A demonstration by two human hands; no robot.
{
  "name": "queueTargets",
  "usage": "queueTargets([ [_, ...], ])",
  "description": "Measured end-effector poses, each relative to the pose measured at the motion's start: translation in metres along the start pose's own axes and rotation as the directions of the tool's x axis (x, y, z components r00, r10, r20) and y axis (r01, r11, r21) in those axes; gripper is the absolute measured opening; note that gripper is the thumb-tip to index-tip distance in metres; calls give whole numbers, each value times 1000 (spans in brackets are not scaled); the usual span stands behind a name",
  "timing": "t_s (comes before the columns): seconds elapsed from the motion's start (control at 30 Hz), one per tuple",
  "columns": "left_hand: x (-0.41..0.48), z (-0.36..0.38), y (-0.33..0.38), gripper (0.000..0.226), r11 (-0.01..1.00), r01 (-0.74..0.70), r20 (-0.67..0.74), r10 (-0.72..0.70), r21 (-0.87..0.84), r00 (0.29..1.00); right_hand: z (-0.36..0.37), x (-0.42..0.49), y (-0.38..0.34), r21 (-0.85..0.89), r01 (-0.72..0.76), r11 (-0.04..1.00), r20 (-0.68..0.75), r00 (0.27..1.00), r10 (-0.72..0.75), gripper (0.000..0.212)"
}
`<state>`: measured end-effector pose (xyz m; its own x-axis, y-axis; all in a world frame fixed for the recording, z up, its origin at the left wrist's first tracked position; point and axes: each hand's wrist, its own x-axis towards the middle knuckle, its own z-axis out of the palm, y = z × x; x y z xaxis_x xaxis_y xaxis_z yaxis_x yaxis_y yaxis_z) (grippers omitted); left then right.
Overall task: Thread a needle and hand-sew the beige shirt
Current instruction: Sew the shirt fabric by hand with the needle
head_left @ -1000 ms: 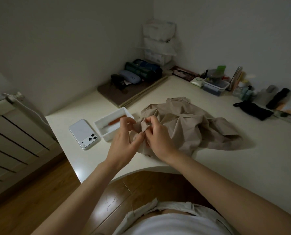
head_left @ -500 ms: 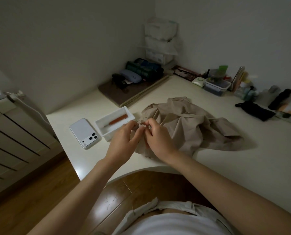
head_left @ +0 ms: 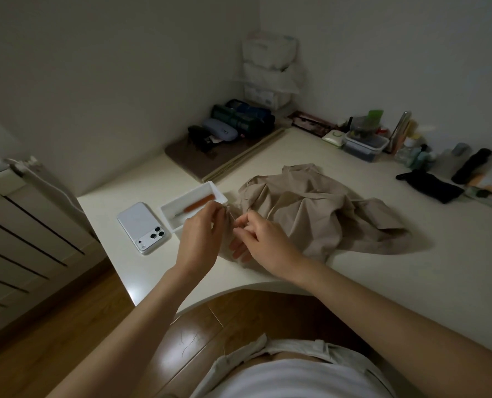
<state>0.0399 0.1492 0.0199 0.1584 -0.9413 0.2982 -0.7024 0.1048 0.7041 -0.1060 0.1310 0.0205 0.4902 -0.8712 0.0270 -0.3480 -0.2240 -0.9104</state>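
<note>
Up close, the fingers point(head_left: 216, 209) of the left hand point(head_left: 200, 239) are drawn together at their tips, pinching the upper end of a thin strand point(head_left: 229, 216). The strand slants down to the right hand point(head_left: 267, 242), just beside the left. There the thumb and forefinger pinch together on its lower end, while the other fingers hang loosely straight toward the desk point(head_left: 382, 282). The strand is too fine to tell whether a needle sits on it.

Under and beyond the right hand lies the beige shirt point(head_left: 310, 214), crumpled in a heap on the desk. Its near edge is tucked below both hands, and the rest spreads away to the right of the fingers.

Just behind the left fingers stands a white tray point(head_left: 175, 225) with an orange-handled tool point(head_left: 201, 201) lying inside it. To the left of the tray, a white phone point(head_left: 142, 225) lies with its camera side up.

Farther off, beyond the fingers, a brown mat point(head_left: 193, 156) carries dark pouches against the wall. Well to the right, a black pouch point(head_left: 431, 188) and a clear lidded box point(head_left: 365, 145) sit along the back of the desk.
</note>
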Motion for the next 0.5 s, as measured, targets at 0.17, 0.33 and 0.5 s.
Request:
queueTargets([
  [0.17, -3, 2, 8, 12, 995, -48, 36, 51, -84, 998, 1, 5, -1, 27, 51, 998, -114, 992, -47, 15],
  [0.33, -3, 0, 5, 11, 988, -129, 78, 135, -79, 988, -5, 8, -5, 81, 47, 996, -157, 987, -33, 21],
  [0.5, 0, -6, 2, 13, 992, -115, 30, 117, -54, 993, -11, 6, -5, 1, 20, 1000, -106, 994, -20, 25],
])
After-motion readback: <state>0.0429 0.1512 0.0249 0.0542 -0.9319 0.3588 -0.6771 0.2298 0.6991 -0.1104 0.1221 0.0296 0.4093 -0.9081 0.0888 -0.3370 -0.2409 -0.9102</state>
